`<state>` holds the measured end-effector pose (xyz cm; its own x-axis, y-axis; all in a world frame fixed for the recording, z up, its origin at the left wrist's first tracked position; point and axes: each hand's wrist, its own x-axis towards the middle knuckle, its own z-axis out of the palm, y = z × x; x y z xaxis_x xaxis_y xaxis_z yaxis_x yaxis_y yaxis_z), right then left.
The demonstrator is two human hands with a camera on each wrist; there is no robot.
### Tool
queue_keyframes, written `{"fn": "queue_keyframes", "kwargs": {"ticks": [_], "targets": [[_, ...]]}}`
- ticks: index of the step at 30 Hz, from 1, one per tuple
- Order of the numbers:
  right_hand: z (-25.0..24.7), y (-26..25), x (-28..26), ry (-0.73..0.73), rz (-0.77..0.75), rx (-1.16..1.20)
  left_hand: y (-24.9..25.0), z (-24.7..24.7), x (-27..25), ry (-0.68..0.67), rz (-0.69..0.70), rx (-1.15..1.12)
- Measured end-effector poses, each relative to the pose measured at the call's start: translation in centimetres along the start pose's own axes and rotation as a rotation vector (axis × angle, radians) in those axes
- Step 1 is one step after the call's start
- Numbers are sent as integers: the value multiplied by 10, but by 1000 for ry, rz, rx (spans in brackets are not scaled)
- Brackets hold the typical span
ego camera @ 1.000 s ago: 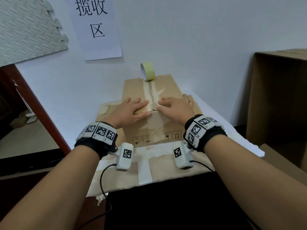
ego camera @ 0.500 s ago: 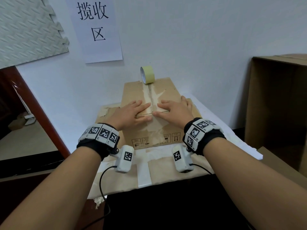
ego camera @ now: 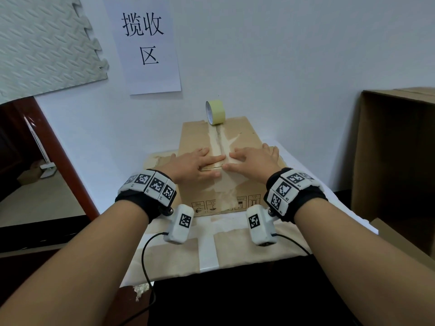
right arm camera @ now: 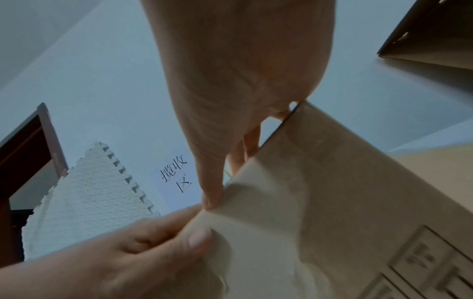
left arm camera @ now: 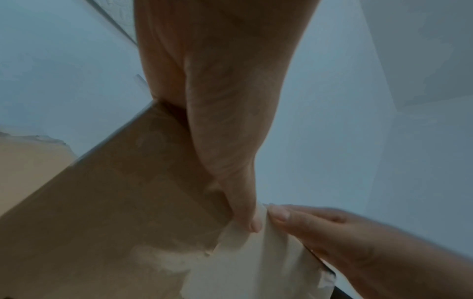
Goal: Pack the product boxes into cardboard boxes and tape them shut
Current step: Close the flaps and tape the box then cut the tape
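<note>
hands slid nearer; fingers flat on cardboard box [ego camera: 221, 161] | long axis toward wall

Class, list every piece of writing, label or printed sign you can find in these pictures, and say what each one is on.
"揽收区": white paper sheet on the wall.
Handling pictograms: a row on the cardboard box front, near its bottom edge; any words there are too small to read.
Black-and-white square code markers: on the wristbands and wrist cameras; patterns, not text.
</note>
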<state>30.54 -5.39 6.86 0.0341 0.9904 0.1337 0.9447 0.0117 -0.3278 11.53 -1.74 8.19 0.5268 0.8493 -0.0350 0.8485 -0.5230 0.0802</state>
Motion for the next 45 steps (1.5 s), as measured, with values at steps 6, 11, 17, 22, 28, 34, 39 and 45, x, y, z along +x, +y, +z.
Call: {"fn": "queue_keyframes", "kwargs": {"ticks": [6, 11, 17, 22, 28, 34, 39, 45], "targets": [[-28, -12, 17, -79, 33, 30, -5, -4, 3, -14, 80, 40], [-49, -18, 49, 41, 74, 491, -11, -17, 11, -57, 133, -24], [-60, -26, 100, -40, 207, 923, -21, -20, 20, -117, 145, -88], [-48, -21, 143, -78, 250, 1046, -21, -21, 20, -141, 143, -50], [-41, -43, 168, -76, 353, 980, -17, -26, 15, -156, 108, -28], [-37, -44, 182, -154, 272, 890, -14, -28, 14, -168, 92, -42], [-27, -41, 196, -177, 279, 917, -13, -30, 14, -180, 96, -45], [-28, -42, 196, -155, 288, 903, -11, -30, 13, -164, 105, -33]]}}
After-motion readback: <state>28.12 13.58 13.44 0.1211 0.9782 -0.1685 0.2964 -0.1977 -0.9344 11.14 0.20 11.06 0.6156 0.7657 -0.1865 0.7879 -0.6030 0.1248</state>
